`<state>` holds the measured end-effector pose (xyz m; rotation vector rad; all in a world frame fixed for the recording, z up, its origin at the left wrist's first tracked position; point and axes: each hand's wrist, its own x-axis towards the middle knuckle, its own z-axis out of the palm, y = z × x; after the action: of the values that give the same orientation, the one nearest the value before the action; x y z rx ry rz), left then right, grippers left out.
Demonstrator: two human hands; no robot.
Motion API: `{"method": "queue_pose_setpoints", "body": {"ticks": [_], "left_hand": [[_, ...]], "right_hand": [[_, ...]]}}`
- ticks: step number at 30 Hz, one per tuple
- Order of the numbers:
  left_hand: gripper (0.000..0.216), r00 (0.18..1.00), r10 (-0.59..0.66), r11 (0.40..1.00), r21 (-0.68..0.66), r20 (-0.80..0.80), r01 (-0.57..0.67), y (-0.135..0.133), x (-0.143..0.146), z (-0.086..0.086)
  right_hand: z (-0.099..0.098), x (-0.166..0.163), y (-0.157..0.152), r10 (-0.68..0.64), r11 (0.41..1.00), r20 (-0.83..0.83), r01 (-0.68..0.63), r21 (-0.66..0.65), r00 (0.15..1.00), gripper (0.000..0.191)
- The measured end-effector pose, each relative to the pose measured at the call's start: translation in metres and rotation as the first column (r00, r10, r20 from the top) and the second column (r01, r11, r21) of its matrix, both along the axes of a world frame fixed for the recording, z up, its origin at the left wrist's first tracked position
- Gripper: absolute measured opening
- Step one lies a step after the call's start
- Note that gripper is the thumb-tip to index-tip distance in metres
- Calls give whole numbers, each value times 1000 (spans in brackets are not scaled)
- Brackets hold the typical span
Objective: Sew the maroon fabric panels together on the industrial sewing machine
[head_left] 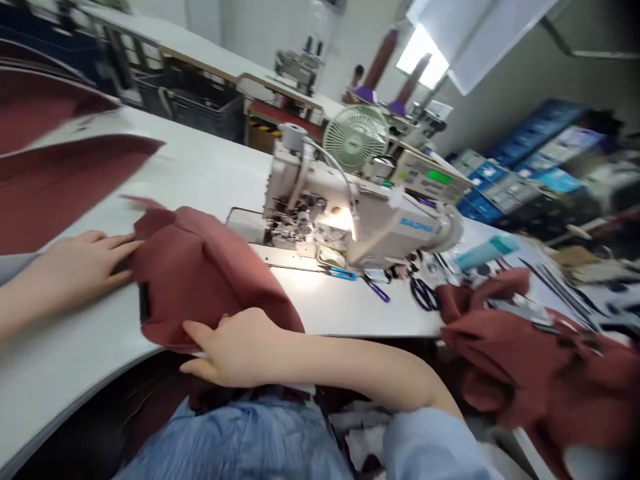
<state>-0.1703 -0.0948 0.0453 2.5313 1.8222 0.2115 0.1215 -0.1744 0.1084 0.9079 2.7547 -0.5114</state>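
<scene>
A dark red fabric piece (195, 280) lies bunched on the white table at the left of the sewing machine, with a small black patch on its left edge. My left hand (93, 263) rests flat, fingers stretched out, their tips at the fabric's left side. Over the fabric's near edge lies my right hand (245, 350); its index finger presses on the cloth and the thumb is spread apart below the edge. The other fingers are partly hidden. The white sewing machine (320, 207) stands behind with its lamp lit; the cloth is beside its needle area.
Blue-handled thread snips (343, 273), purple-handled snips (376, 289) and dark-handled scissors (424, 294) lie before the machine. More red fabric (530, 360) heaps at the right. Large red panels (65, 180) spread at the left. A green fan (356, 137) stands behind.
</scene>
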Motion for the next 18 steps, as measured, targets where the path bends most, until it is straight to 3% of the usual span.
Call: {"method": "queue_pose_setpoints", "body": {"ticks": [3,5,7,9,13,16,18], "left_hand": [[43,991,1,1000,-10,-130,-2,-4,-15,-6],[46,986,-3,1000,-4,-169,2,-3,-9,-7],[44,984,4,1000,-4,-177,-5,-1,-1,-5],[45,987,21,1000,3,-160,-21,2,1,-4],[51,980,145,989,9,-137,-145,14,-27,-6],[56,948,315,949,-12,38,-315,22,-58,1],[61,897,409,910,-6,169,-414,22,-67,15]], "right_hand": [[9,-18,20,71,989,-153,-90,-115,986,48],[10,-29,41,85,996,-262,-75,46,961,42],[-2,-39,66,68,963,-317,21,270,946,36],[-24,-45,91,3,939,-308,103,328,952,49],[-61,-45,118,-52,989,-118,68,132,992,76],[-66,-36,128,29,999,-68,-28,20,997,87],[-67,-33,135,59,998,-75,-57,36,995,87]]}}
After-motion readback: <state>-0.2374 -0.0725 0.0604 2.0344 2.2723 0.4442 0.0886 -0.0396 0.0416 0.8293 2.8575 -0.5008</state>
